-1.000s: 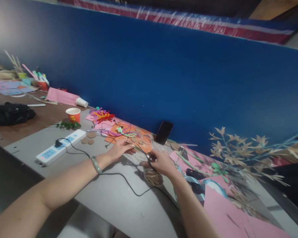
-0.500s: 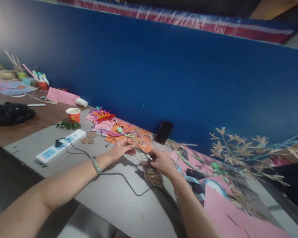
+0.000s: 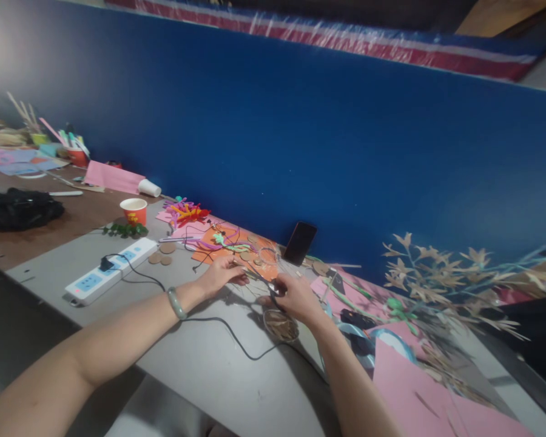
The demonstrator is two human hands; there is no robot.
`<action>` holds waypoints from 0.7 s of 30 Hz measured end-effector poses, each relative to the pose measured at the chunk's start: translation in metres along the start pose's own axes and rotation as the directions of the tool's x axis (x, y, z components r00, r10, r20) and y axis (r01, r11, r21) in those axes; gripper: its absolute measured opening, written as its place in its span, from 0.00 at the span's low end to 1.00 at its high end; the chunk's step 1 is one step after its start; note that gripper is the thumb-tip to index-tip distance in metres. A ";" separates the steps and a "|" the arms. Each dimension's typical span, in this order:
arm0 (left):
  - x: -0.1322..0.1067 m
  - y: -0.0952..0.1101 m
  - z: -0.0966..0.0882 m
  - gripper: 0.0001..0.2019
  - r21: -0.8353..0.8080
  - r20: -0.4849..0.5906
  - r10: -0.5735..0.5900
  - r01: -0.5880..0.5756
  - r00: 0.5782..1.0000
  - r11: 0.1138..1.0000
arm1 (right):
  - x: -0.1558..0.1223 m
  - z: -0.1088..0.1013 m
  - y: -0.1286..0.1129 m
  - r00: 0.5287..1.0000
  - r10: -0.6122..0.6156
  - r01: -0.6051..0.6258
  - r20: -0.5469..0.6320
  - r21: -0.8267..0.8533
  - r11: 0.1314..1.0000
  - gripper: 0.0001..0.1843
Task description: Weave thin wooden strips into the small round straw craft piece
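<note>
My left hand (image 3: 222,275), with a green bangle (image 3: 176,303) on its wrist, is closed in a pinch over the grey table. Whatever lies between its fingertips is too small to make out. My right hand (image 3: 295,296) is wrapped round the dark handles of a pair of scissors (image 3: 273,289), whose blades point left toward the left fingertips. Below the right hand sits a small round clear dish (image 3: 281,326) of brown dried bits. Thin pale stalks lie on the table between the hands. Just beyond them is an orange sheet (image 3: 202,256) with wooden discs (image 3: 246,257) and pipe cleaners (image 3: 230,244).
A white power strip (image 3: 111,271) with a black cable (image 3: 227,325) lies left. A red paper cup (image 3: 134,211) stands behind it. A phone (image 3: 301,243) leans on the blue partition (image 3: 273,121). Dried flower stems (image 3: 437,273), pink paper (image 3: 418,388) and tape rolls (image 3: 394,343) occupy the right.
</note>
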State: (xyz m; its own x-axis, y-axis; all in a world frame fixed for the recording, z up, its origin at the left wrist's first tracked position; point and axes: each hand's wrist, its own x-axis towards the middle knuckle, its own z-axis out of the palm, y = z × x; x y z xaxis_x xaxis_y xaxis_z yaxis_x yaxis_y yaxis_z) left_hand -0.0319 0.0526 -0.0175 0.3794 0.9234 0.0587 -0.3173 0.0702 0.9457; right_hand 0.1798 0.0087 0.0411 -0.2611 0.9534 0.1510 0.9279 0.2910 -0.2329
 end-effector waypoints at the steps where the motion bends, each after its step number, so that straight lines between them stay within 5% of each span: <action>1: 0.000 0.000 0.000 0.12 -0.002 0.001 0.000 0.000 1.000 1.000 | 0.000 0.000 0.000 1.000 0.003 -0.003 0.002 0.000 1.000 0.21; 21: 0.000 0.000 -0.001 0.13 0.013 0.026 -0.015 0.015 1.000 1.000 | 0.002 0.006 0.010 1.000 0.011 -0.011 -0.001 -0.021 1.000 0.16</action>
State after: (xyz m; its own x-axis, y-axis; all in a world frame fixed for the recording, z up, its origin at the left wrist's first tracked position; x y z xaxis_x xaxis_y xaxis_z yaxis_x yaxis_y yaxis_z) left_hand -0.0329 0.0529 -0.0183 0.4069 0.9120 0.0526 -0.3003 0.0792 0.9506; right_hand 0.1870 0.0138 0.0333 -0.2501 0.9566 0.1497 0.9363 0.2783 -0.2143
